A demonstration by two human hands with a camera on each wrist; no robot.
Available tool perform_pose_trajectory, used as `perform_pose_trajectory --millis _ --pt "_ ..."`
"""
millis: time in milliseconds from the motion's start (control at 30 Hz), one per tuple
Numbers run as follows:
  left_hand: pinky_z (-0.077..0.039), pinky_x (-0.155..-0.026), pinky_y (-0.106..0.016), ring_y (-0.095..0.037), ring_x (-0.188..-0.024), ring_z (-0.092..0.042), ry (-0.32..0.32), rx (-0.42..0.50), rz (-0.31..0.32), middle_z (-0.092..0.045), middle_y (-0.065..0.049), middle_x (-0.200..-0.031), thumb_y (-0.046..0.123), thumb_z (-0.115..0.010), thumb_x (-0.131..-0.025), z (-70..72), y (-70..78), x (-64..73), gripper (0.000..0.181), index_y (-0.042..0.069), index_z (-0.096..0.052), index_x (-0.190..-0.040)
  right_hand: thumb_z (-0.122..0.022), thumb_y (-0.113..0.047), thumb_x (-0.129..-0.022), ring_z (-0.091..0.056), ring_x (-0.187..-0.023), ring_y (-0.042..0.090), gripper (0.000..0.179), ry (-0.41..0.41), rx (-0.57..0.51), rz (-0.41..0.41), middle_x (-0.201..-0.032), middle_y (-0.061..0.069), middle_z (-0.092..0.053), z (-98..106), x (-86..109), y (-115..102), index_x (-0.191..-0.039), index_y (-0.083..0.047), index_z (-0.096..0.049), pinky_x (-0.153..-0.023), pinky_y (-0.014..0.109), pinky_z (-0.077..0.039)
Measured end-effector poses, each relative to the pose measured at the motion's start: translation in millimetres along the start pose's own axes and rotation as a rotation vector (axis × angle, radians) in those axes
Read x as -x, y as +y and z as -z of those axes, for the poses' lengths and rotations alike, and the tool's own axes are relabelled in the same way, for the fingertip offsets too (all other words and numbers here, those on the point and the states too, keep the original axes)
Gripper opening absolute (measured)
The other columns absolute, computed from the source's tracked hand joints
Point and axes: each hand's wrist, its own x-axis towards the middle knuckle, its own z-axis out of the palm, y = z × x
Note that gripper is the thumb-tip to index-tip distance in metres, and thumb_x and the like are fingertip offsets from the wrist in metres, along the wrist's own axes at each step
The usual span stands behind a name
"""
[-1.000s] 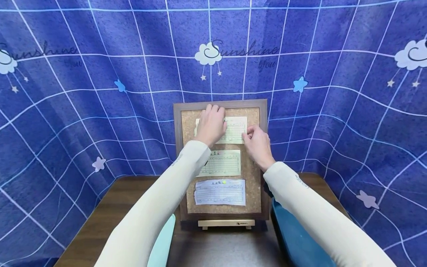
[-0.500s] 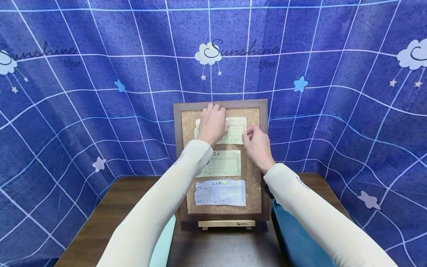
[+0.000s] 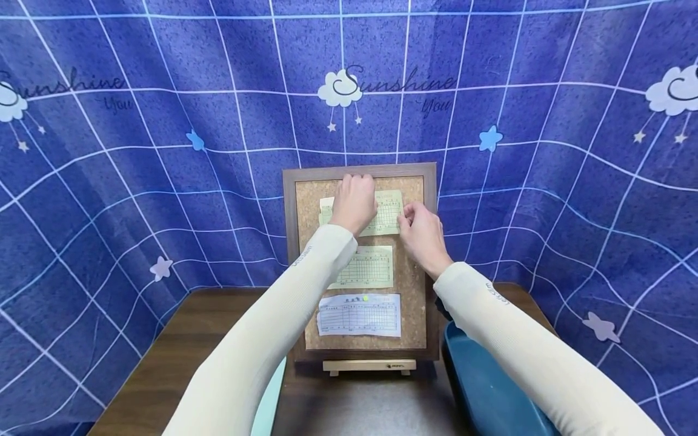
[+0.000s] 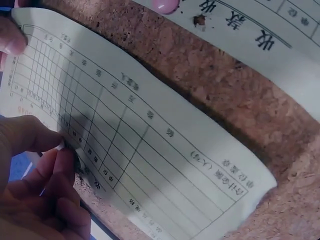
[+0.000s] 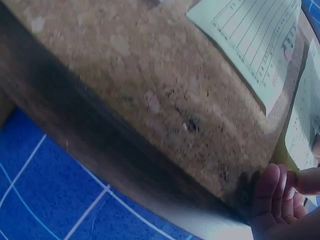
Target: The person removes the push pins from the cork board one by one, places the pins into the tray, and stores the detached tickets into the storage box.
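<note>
A framed corkboard (image 3: 413, 303) stands upright, bearing several printed receipt slips. My left hand (image 3: 354, 203) overlaps the top receipt slip (image 3: 388, 213). Up close in the left wrist view, its thumb and index finger pinch a pushpin, almost wholly hidden, at the heading near the slip's upper edge. My right hand (image 3: 423, 236) pinches the same slip's right edge; in the right wrist view its fingers (image 5: 270, 185) curl at a lifted part of the paper. Below hang a middle green slip (image 3: 368, 269), with a pink pin (image 4: 165, 5), and a bluish slip (image 3: 362, 318) with a yellow-green pin (image 3: 366, 298).
A small wooden stand (image 3: 369, 365) supports the board on a dark wooden table (image 3: 218, 321). A dark blue tray (image 3: 491, 381) lies right, a pale mint tray (image 3: 268, 399) left. A blue patterned curtain (image 3: 234, 121) hangs behind.
My left hand has shifted slightly right along the top slip and its fingers have curled in, uncovering more of the slip's left end. My right hand stays at the right edge.
</note>
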Motion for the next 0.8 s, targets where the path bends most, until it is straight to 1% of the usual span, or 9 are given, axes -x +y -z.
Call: perform_pose_trajectory --millis 200,333,467,600,700,800 --pt "-0.045 -0.082 -0.037 -0.028 -0.087 -0.055 0.007 0.012 -0.007 -0.064 -0.012 -0.090 0.010 -0.064 -0.082 1.4 0.9 -0.6 0.017 0.001 -0.064 -0.097 -0.059 -0.014 -0.090 -0.057 -0.072 0.023 0.010 0.000 -0.002 0.004 -0.079 0.006 -0.062 2.9 -3.2 2.2 -0.095 -0.006 -0.058 -0.070 0.038 -0.043" --pt "-0.043 -0.082 -0.035 -0.025 -0.084 -0.054 0.009 0.030 -0.046 -0.065 -0.010 -0.089 0.009 -0.065 -0.083 2.3 -2.9 0.2 0.013 0.003 -0.065 -0.094 -0.059 -0.014 -0.090 -0.058 -0.073 0.023 0.010 -0.002 -0.004 0.013 -0.080 0.006 -0.062 2.5 -3.6 3.4 -0.096 -0.005 -0.058 -0.070 0.038 -0.043" --pt "-0.041 -0.083 -0.033 -0.022 -0.082 -0.054 0.031 0.086 -0.099 -0.065 -0.006 -0.087 0.008 -0.065 -0.083 0.8 -10.0 0.3 0.008 0.004 -0.066 -0.090 -0.058 -0.013 -0.090 -0.057 -0.073 0.023 0.009 -0.001 -0.010 0.012 -0.080 0.006 -0.062 2.5 -3.2 3.6 -0.095 -0.005 -0.058 -0.070 0.038 -0.043" --pt "-0.040 -0.082 -0.032 -0.021 -0.081 -0.052 0.042 0.156 -0.120 -0.064 -0.005 -0.085 0.006 -0.063 -0.084 -0.6 -14.5 0.6 0.004 0.004 -0.066 -0.087 -0.058 -0.013 -0.090 -0.057 -0.072 0.022 0.009 0.004 -0.019 0.007 -0.079 0.005 -0.061 2.6 -2.5 3.5 -0.095 -0.006 -0.058 -0.070 0.037 -0.043" --pt "-0.040 -0.081 -0.032 -0.021 -0.081 -0.051 0.046 0.182 -0.124 -0.064 -0.004 -0.084 0.006 -0.063 -0.085 -2.0 -16.2 0.7 0.004 0.004 -0.066 -0.087 -0.058 -0.013 -0.090 -0.056 -0.072 0.023 0.008 0.006 -0.022 0.006 -0.078 0.005 -0.061 2.1 -1.7 3.9 -0.094 -0.006 -0.057 -0.069 0.037 -0.043" --pt "-0.041 -0.081 -0.032 -0.021 -0.081 -0.052 0.048 0.190 -0.132 -0.064 -0.005 -0.085 0.007 -0.064 -0.085 -3.7 -17.3 0.6 0.005 0.004 -0.067 -0.088 -0.059 -0.013 -0.090 -0.056 -0.072 0.023 0.008 0.005 -0.024 0.005 -0.078 0.005 -0.060 2.0 -1.0 4.2 -0.094 -0.006 -0.057 -0.069 0.037 -0.043"
